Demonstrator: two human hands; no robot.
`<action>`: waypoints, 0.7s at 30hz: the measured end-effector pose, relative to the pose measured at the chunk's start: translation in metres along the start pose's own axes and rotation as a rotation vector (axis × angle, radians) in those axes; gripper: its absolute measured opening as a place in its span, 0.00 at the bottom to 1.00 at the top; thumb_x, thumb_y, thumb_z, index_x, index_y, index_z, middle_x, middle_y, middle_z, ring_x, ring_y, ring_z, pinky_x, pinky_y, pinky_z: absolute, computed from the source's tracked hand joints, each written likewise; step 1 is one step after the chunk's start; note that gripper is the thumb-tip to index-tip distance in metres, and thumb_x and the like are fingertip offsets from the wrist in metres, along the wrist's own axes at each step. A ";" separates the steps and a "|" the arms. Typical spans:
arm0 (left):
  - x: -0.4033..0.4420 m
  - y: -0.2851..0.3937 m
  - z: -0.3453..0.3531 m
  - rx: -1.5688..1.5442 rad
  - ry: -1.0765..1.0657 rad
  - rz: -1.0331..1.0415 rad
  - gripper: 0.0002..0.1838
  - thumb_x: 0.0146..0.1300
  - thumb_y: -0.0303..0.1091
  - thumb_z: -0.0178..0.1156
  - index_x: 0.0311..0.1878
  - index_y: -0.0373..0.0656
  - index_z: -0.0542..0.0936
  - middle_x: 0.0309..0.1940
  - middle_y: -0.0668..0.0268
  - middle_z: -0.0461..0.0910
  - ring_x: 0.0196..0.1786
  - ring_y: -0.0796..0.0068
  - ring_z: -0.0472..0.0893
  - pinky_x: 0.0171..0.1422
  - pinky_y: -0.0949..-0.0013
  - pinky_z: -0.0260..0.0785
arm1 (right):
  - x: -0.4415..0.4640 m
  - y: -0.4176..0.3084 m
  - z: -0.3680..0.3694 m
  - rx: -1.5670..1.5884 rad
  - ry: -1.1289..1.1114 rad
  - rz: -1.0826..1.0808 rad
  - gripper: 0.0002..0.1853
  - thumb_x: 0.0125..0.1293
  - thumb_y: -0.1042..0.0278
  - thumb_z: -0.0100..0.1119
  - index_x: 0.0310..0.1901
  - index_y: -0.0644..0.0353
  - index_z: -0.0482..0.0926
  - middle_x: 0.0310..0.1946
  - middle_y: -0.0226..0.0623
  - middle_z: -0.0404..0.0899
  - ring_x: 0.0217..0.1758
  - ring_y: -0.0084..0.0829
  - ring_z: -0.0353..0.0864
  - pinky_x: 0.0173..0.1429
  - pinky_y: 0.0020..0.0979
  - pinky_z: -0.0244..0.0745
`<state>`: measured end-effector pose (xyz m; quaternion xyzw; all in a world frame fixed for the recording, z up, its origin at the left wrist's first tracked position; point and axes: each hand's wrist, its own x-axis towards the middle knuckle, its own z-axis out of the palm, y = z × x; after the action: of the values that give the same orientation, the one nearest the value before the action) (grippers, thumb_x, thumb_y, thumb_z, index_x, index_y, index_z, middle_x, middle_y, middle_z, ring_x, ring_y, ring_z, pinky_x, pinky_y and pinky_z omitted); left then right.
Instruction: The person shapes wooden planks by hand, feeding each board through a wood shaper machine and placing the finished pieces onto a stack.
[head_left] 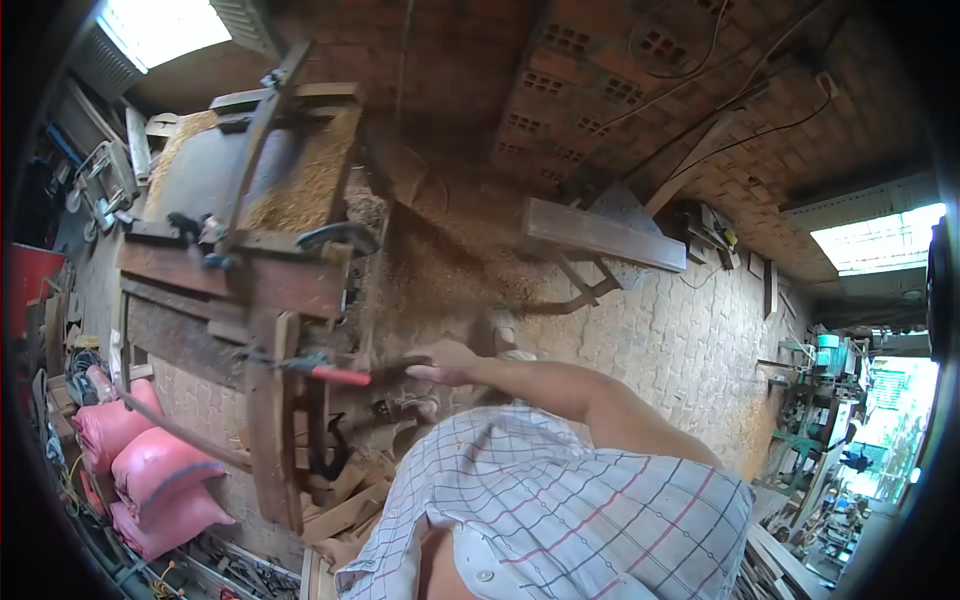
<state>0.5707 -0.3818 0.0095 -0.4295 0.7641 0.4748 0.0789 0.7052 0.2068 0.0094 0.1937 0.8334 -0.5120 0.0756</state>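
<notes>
My right hand (446,362) reaches in from the right at the middle of the view, its fingers closed and blurred. A dark, thin shape seems to extend left from the fingers, too smeared to name. Just left of it a bar clamp with a red handle (340,375) is fixed on the wooden workbench (268,430). A dark metal clamp (328,450) hangs below, beside the bench leg. My left hand does not show.
A saw table with a sawdust-strewn top (205,180) stands at the upper left. Pink sacks (165,465) lie at the lower left. Wood offcuts (350,510) are piled by my legs. A long metal-topped machine (600,232) stands near the brick wall (770,150).
</notes>
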 end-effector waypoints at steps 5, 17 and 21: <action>-0.162 -0.053 0.123 0.389 -0.229 -0.035 0.31 0.74 0.57 0.60 0.60 0.34 0.78 0.53 0.56 0.80 0.53 0.58 0.82 0.56 0.55 0.77 | -0.067 0.314 -0.032 -0.166 -0.225 0.694 0.26 0.68 0.65 0.58 0.68 0.62 0.77 0.74 0.64 0.68 0.78 0.65 0.66 0.76 0.65 0.65; -0.336 -0.087 0.259 0.700 -0.493 -0.317 0.14 0.76 0.43 0.62 0.44 0.41 0.79 0.33 0.66 0.80 0.37 0.73 0.84 0.39 0.63 0.79 | -0.019 0.462 -0.316 -0.771 0.000 0.746 0.64 0.60 0.64 0.74 0.87 0.45 0.35 0.86 0.57 0.41 0.90 0.60 0.39 0.86 0.62 0.44; -0.365 -0.084 0.326 0.631 -0.609 -0.223 0.13 0.76 0.42 0.62 0.45 0.40 0.79 0.35 0.65 0.82 0.38 0.72 0.84 0.40 0.64 0.79 | -0.021 0.442 -0.331 -0.680 -0.008 0.636 0.66 0.57 0.64 0.77 0.87 0.41 0.35 0.86 0.58 0.41 0.89 0.60 0.41 0.86 0.63 0.43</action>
<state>0.7644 0.0737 -0.0284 -0.3047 0.7624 0.3118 0.4781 0.9257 0.6710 -0.1944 0.4021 0.8528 -0.1620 0.2913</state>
